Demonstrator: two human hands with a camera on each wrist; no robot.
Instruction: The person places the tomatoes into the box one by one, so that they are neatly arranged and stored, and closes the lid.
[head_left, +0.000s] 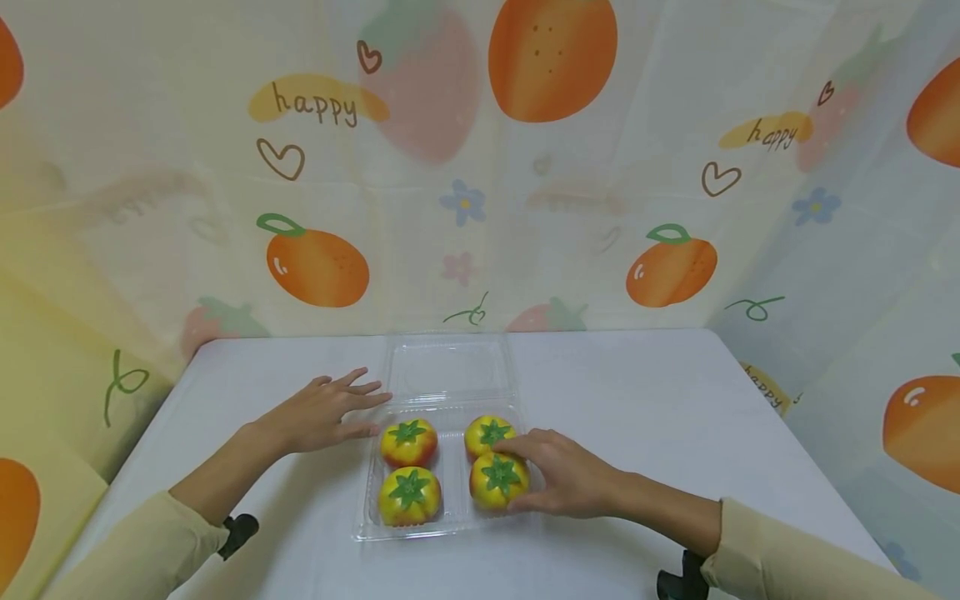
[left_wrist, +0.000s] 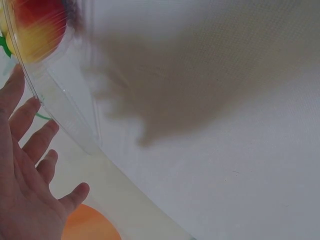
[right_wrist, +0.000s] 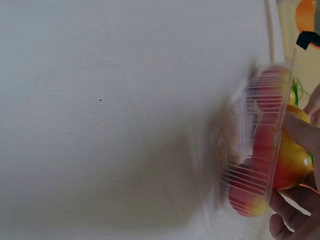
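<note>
A clear plastic clamshell box (head_left: 453,525) lies on the table with its lid (head_left: 450,367) folded back. Two yellow-red tomatoes, the rear one (head_left: 408,442) and the front one (head_left: 408,497), sit in its left half. In the right half, my right hand (head_left: 566,477) grips the front tomato (head_left: 498,482) between thumb and fingers. Behind it sits another tomato (head_left: 487,433), partly covered by that hand's fingers. My left hand (head_left: 322,414) has its fingers spread at the box's left edge; whether they touch the rim I cannot tell. In the right wrist view, the gripped tomato (right_wrist: 292,162) shows above the box's ribbed wall.
A white cloth-covered table (head_left: 637,392) bears the box. Behind and beside it hangs a pale curtain (head_left: 540,242) printed with fruit and hearts. Dark wrist straps (head_left: 238,533) sit at the sleeve cuffs.
</note>
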